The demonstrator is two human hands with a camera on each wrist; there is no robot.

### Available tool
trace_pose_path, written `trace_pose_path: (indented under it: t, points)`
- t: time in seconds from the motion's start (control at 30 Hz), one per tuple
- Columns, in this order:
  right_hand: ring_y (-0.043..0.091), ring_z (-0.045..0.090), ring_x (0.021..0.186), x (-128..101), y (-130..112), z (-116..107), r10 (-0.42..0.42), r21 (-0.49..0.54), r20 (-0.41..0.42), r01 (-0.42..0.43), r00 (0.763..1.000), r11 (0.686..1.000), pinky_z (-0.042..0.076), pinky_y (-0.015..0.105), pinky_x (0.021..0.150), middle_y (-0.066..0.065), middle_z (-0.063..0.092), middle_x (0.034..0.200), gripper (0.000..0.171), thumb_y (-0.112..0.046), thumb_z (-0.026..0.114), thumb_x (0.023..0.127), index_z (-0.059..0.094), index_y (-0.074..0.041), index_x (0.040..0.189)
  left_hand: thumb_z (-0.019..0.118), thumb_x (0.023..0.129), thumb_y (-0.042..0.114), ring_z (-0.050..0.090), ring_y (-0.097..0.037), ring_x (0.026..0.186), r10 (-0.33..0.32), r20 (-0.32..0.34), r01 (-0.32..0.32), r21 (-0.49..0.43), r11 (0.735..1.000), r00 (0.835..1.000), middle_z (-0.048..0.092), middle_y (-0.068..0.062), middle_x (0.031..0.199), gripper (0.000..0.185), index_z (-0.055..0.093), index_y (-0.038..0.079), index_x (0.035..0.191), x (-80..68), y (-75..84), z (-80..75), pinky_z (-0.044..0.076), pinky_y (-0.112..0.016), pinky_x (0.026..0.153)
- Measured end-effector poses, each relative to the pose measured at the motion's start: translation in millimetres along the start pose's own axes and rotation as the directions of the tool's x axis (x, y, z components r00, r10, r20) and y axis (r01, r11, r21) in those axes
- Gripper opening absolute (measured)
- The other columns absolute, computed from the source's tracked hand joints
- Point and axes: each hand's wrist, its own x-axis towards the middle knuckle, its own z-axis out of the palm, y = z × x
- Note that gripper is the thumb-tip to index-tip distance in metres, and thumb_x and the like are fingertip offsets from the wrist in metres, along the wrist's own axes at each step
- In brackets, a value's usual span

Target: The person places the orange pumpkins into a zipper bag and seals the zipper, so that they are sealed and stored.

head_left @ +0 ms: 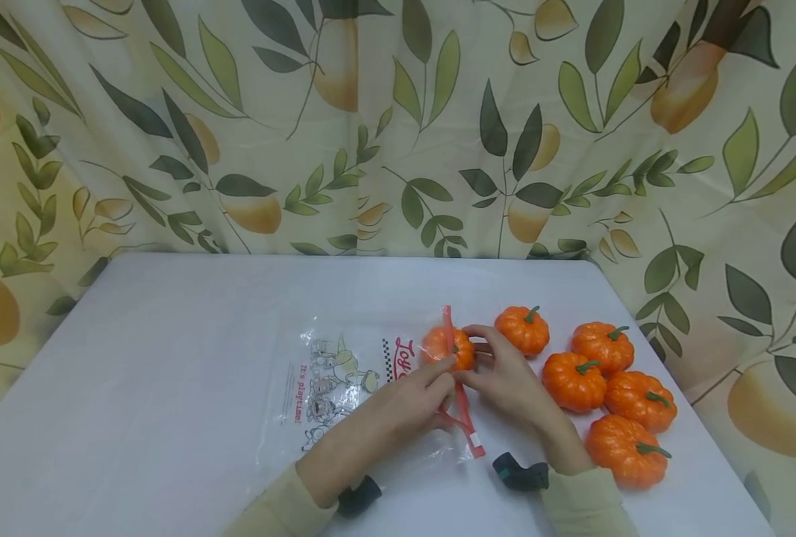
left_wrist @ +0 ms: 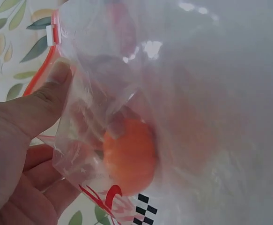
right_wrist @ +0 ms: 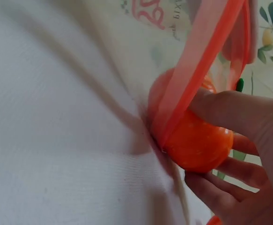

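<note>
While the right hand (head_left: pixel 512 384) grips a small orange pumpkin (head_left: pixel 447 348) at the centre of the head view, fingers and thumb curled round it, the pumpkin sits partly inside the mouth of a clear zip bag (head_left: pixel 344 388), with the red zip strip (head_left: pixel 461 403) crossing over its top. The right wrist view confirms this: the strip lies across the pumpkin (right_wrist: pixel 197 140) at centre right, and the fingers (right_wrist: pixel 220 187) wrap it from below. The left hand (head_left: pixel 398 410) pinches the bag's opening edge just left of the pumpkin; in the left wrist view the thumb (left_wrist: pixel 38 108) presses the plastic at upper left, near the white slider tab (left_wrist: pixel 52 35), while the pumpkin (left_wrist: pixel 129 157) shows blurred through the film at lower centre. The bag lies flat on the white table (head_left: pixel 169 358), printed side up, extending toward the left of the frame. Five further pumpkins (head_left: pixel 606 388) stand grouped on the table at centre right, outside the bag. The step in hand appears to be insertion of the first pumpkin. The next move likely calls for holding the mouth wide, pushing the pumpkin clear of the zip strip, then releasing it.
</note>
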Motion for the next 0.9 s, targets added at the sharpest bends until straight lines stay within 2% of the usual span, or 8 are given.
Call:
trace_pose_path:
  t: [0.1, 0.23, 0.37, 0.5, 0.6, 0.67, 0.77, 0.9]
  points:
    - [0.034, 0.053, 0.132, 0, -3, 0, -0.022, -0.045, -0.030, 0.021, 0.999, 0.999, 0.051, 0.048, 0.101, 0.008, 0.047, 0.148, 0.072, -0.022, 0.079, 0.085, 0.041, -0.017, 0.146, 0.071, 0.088, 0.037, 0.052, -0.017, 0.134, -0.032, -0.029, 0.034, 0.089, 0.995, 0.999, 0.046, -0.004, 0.154, 0.031, 0.049, 0.019, 0.101, -4.1, 10.8, -2.6, 0.051, -0.024, 0.101]
    - [0.034, 0.053, 0.133, 0, -4, 0, -0.007, -0.059, -0.039, 0.005, 0.999, 0.998, 0.051, 0.048, 0.101, 0.008, 0.047, 0.149, 0.073, -0.021, 0.079, 0.085, 0.041, -0.016, 0.147, 0.070, 0.088, 0.039, 0.059, -0.015, 0.119, -0.007, -0.100, 0.028, 0.215, 0.976, 0.995, 0.060, -0.002, 0.131, 0.031, 0.053, 0.018, 0.103, -4.5, 15.0, -3.3, 0.053, -0.026, 0.100]
    - [0.034, 0.052, 0.133, 0, -5, 0, -0.001, -0.058, -0.041, -0.001, 0.999, 0.998, 0.051, 0.048, 0.101, 0.009, 0.046, 0.149, 0.073, -0.023, 0.079, 0.085, 0.041, -0.016, 0.147, 0.069, 0.089, 0.041, 0.064, -0.016, 0.115, -0.046, -0.102, 0.075, 0.300, 0.951, 0.994, 0.066, 0.000, 0.123, 0.029, 0.058, 0.021, 0.108, -6.4, 17.8, -1.2, 0.055, -0.031, 0.097]
    - [0.033, 0.052, 0.132, 0, -4, 0, -0.025, -0.056, -0.032, 0.024, 0.999, 0.998, 0.051, 0.048, 0.102, 0.008, 0.046, 0.148, 0.072, -0.021, 0.079, 0.085, 0.042, -0.016, 0.147, 0.068, 0.092, 0.033, 0.066, -0.011, 0.101, -0.088, -0.151, 0.126, 0.263, 0.956, 0.985, 0.068, 0.000, 0.114, 0.028, 0.058, 0.016, 0.111, -8.3, 20.5, -2.6, 0.056, -0.024, 0.091]
    - [0.031, 0.052, 0.133, -1, -3, -1, -0.063, -0.050, -0.014, 0.062, 0.998, 0.997, 0.050, 0.048, 0.103, 0.006, 0.047, 0.148, 0.071, -0.018, 0.079, 0.085, 0.044, -0.018, 0.146, 0.067, 0.093, 0.028, 0.061, -0.007, 0.083, -0.110, -0.204, 0.153, 0.207, 0.966, 0.973, 0.065, 0.002, 0.099, 0.025, 0.055, 0.013, 0.109, -8.3, 21.5, -4.2, 0.055, -0.012, 0.079]
    - [0.029, 0.052, 0.132, -1, -2, -2, -0.091, -0.049, 0.000, 0.091, 0.996, 0.995, 0.049, 0.048, 0.105, 0.004, 0.048, 0.146, 0.069, -0.018, 0.079, 0.084, 0.045, -0.021, 0.145, 0.066, 0.094, 0.026, 0.059, -0.007, 0.077, -0.121, -0.215, 0.161, 0.177, 0.971, 0.969, 0.063, 0.002, 0.095, 0.023, 0.053, 0.013, 0.108, -8.2, 22.0, -5.0, 0.054, -0.009, 0.073]
    - [0.026, 0.051, 0.131, -2, -2, -1, -0.114, -0.049, 0.014, 0.114, 0.993, 0.992, 0.048, 0.048, 0.106, 0.001, 0.049, 0.146, 0.068, -0.020, 0.079, 0.085, 0.047, -0.025, 0.144, 0.061, 0.098, 0.026, 0.062, -0.007, 0.084, -0.136, -0.175, 0.157, 0.110, 0.981, 0.975, 0.066, 0.001, 0.104, 0.021, 0.051, 0.014, 0.111, -7.1, 23.1, -5.8, 0.055, -0.011, 0.078]
    - [0.028, 0.049, 0.135, -1, -2, 2, -0.091, 0.003, 0.026, 0.091, 0.996, 0.996, 0.045, 0.048, 0.109, 0.001, 0.045, 0.149, 0.067, -0.020, 0.075, 0.088, 0.043, -0.026, 0.147, 0.060, 0.099, 0.026, 0.065, -0.014, 0.115, -0.044, -0.101, 0.059, 0.145, 0.988, 0.994, 0.063, -0.005, 0.134, 0.021, 0.055, 0.013, 0.114, -5.0, 23.1, -3.8, 0.052, -0.024, 0.099]
